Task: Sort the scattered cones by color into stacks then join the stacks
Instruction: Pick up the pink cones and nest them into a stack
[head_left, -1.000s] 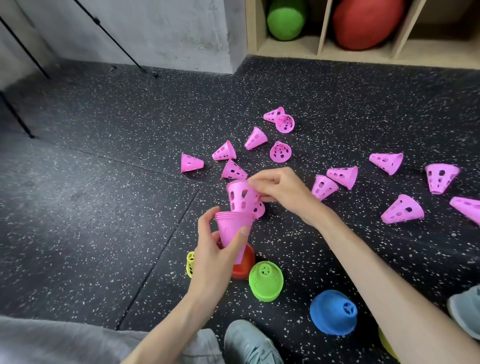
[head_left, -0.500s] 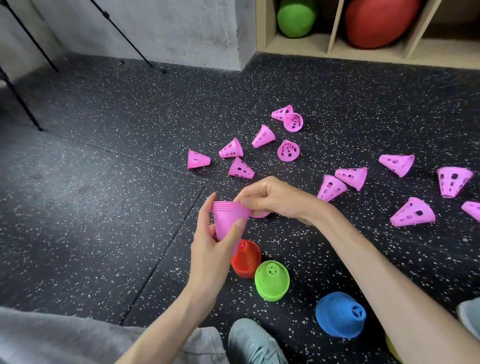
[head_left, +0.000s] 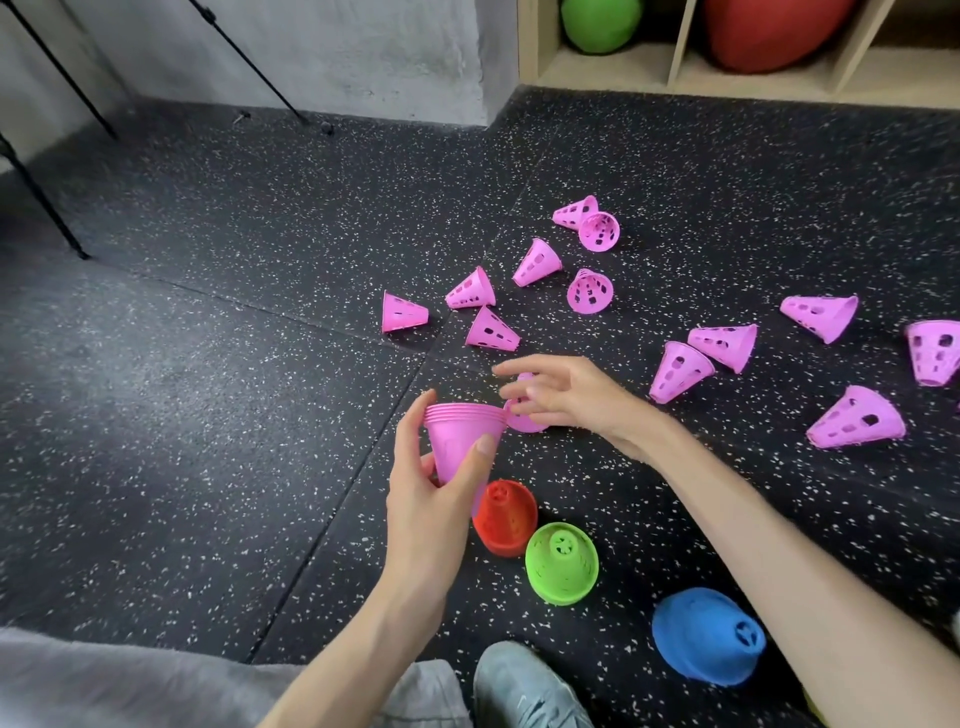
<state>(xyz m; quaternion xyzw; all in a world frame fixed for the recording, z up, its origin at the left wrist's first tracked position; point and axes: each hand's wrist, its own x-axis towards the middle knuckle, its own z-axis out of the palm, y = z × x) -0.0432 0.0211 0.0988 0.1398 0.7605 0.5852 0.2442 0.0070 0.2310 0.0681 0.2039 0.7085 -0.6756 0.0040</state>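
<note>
Left hand (head_left: 426, 499) gripping pink stack (head_left: 464, 441), wide end up, above floor (head_left: 208, 415). Right hand (head_left: 566, 397) spread beside its rim. Scattered: thirteen loose pink cones (head_left: 488, 329). Nearby: one red stack (head_left: 506, 517), one green (head_left: 562, 564), one blue (head_left: 707, 644).

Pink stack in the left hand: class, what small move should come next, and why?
Probably the right hand should close on the loose pink cone lying under its fingers and nest it into the pink stack. The left hand grips that stack with its wide end up, the right hand's fingers are spread and hold nothing, and many pink cones are scattered on the floor.
</note>
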